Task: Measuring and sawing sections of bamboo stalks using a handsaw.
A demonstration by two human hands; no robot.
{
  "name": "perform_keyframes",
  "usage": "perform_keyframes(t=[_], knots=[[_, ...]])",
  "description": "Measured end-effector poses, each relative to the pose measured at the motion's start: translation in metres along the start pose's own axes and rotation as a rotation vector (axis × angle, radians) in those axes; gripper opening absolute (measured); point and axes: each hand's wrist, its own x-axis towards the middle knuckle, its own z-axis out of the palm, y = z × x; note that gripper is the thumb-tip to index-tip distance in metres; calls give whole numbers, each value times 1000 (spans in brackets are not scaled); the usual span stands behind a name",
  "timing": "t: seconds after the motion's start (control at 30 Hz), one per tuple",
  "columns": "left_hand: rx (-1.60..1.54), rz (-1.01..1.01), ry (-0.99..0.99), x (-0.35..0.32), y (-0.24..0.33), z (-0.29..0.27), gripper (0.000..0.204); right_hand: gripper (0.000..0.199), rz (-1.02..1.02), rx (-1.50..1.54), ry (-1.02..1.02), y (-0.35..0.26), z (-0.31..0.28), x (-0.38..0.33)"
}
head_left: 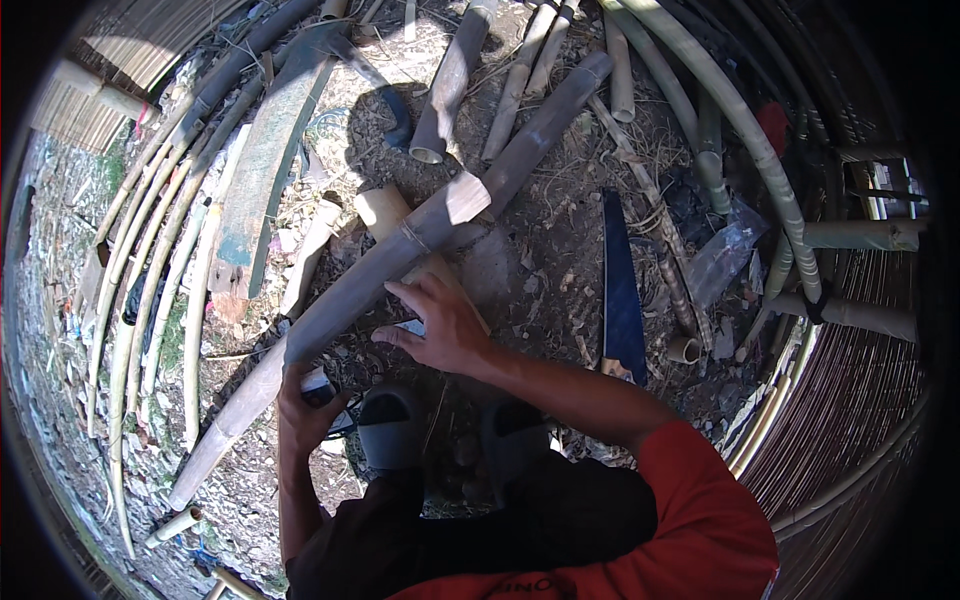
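Observation:
A long dark bamboo pole (360, 300) runs slantwise from the lower left to the upper middle, with a pale cut patch (467, 198) on it. It rests across a shorter, lighter bamboo piece (380, 212). Below the pole, my left hand (305, 408) is closed around a small dark object (319, 393) with a pale face, whose kind I cannot make out. My right hand (437, 325) is at the near side of the pole, thumb and fingers apart. A small pale patch shows between them; I cannot tell whether it is a separate thing.
A hand saw (622, 290) with a dark blue blade lies to the right. A greenish wooden plank (262, 170) and several thin bamboo poles (150, 290) are on the left. Clear plastic (725, 255) lies near curved bamboo (770, 150) at right. My sandalled feet (390, 430) are below.

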Motion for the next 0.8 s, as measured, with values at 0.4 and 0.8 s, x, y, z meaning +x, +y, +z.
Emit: perform_keyframes(t=[0.4,0.8], knots=[[175,-388,74,-52,-105,-31,55,76,400,85,534,75,-46,56],[-330,249,-176,7,16,2,65,34,-2,288,-153,-20,-14,3]])
